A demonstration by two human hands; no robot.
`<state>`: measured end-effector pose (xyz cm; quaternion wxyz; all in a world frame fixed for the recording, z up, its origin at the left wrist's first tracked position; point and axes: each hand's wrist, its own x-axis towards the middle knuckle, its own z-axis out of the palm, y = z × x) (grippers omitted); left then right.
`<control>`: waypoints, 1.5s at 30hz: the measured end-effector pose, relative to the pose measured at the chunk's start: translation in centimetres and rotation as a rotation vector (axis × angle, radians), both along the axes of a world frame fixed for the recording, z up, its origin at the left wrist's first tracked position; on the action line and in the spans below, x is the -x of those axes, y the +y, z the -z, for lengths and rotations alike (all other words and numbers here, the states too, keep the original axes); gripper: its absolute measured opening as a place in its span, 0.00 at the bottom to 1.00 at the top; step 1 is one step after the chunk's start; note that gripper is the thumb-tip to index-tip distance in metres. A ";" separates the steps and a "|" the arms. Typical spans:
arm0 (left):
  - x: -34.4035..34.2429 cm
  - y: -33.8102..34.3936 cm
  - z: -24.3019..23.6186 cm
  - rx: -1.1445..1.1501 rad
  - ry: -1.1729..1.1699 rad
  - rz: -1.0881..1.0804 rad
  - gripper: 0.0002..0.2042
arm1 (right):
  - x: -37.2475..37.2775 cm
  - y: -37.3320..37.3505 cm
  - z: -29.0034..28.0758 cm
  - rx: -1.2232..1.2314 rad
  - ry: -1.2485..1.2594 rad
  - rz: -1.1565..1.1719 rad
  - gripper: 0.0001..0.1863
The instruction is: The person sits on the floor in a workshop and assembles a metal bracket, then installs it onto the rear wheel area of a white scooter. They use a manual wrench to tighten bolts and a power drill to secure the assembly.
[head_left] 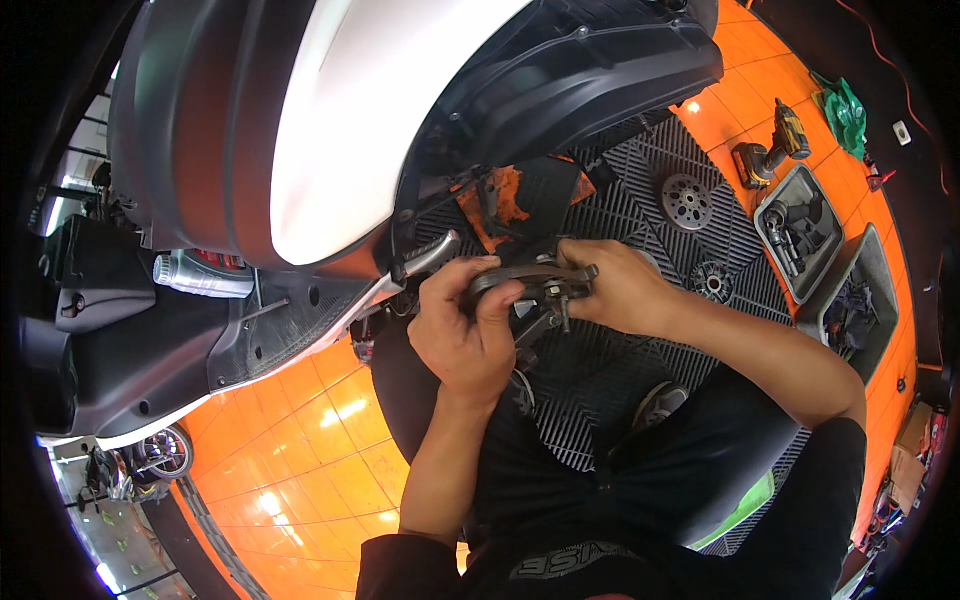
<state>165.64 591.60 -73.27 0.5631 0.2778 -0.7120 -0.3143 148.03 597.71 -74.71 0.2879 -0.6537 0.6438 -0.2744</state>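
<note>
Over my lap, both hands hold a dark, round metal clutch assembly [535, 274] with a curved shoe along its edge. My left hand [465, 325] grips its left side, thumb and fingers wrapped around the rim. On the opposite side, my right hand [615, 285] pinches it close to a small bolt-like post [564, 312] that points down. My fingers cover part of the assembly. A silver clutch bell [687, 203] with holes lies on the black ribbed mat [640, 165], and a smaller round metal part [712, 282] rests nearer to me.
A scooter [340, 130] with white and black panels fills the upper left. At right stand a yellow-black power tool [770, 150], a grey tray [800, 232] of tools and a deeper grey bin [860, 300]. A bottle [205, 275] lies on the scooter's footboard.
</note>
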 end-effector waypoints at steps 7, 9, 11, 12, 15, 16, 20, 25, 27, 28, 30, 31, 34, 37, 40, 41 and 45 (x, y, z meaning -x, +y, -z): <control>-0.1 0.3 0.0 0.104 -0.170 0.030 0.17 | 2.8 0.4 -0.7 -0.383 -0.313 -0.236 0.18; 0.0 0.2 0.2 0.120 -0.157 0.029 0.17 | 2.2 0.2 -0.6 -0.183 -0.112 -0.202 0.16; 0.0 0.1 0.2 0.130 -0.140 0.039 0.17 | 2.1 0.0 -0.9 -0.191 -0.032 -0.215 0.15; 0.1 0.0 0.2 0.136 -0.129 0.048 0.17 | 2.4 -0.2 -1.6 -0.298 -0.050 -0.247 0.15; 0.4 -0.2 -0.3 0.212 -0.192 0.064 0.17 | 3.6 0.2 -0.7 -0.366 -0.263 -0.307 0.15; 0.4 -0.1 -0.5 0.245 -0.233 0.067 0.17 | 4.1 0.6 0.1 -0.348 -0.365 -0.323 0.15; 0.6 -0.1 -0.1 0.200 -0.200 0.080 0.17 | 4.1 0.1 -0.1 -0.374 -0.271 -0.310 0.18; 0.7 -0.1 -0.3 0.233 -0.182 0.152 0.17 | 3.6 0.3 -1.1 -0.560 -0.270 -0.298 0.19; 0.8 -0.1 -0.4 0.244 -0.199 0.172 0.17 | 3.7 0.4 -1.1 -0.590 -0.292 -0.335 0.21; 1.0 -0.1 -0.4 0.245 -0.200 0.169 0.17 | 4.0 0.5 -0.4 -0.522 -0.317 -0.364 0.21; 1.0 0.2 -0.6 0.221 -0.205 0.171 0.17 | 4.1 0.6 -0.1 -0.409 -0.256 -0.375 0.21; 0.8 0.5 -0.6 0.196 -0.209 0.175 0.16 | 3.9 0.7 -0.2 -0.363 -0.171 -0.356 0.20; 0.5 0.7 -0.6 0.150 -0.196 0.197 0.16 | 3.5 1.1 -0.8 -0.373 -0.182 -0.319 0.18; 0.6 0.8 -0.6 0.142 -0.205 0.197 0.16 | 3.9 1.4 -0.2 -0.454 -0.328 -0.325 0.18; 0.6 0.9 -0.5 0.164 -0.197 0.212 0.17 | 3.7 1.1 -1.0 -0.423 -0.239 -0.341 0.19; 0.6 1.0 -0.4 0.174 -0.188 0.221 0.17 | 3.6 1.0 -1.3 -0.393 -0.170 -0.344 0.19; 0.7 1.2 -0.3 0.179 -0.196 0.257 0.18 | 3.6 1.6 -0.7 -0.415 -0.148 -0.308 0.19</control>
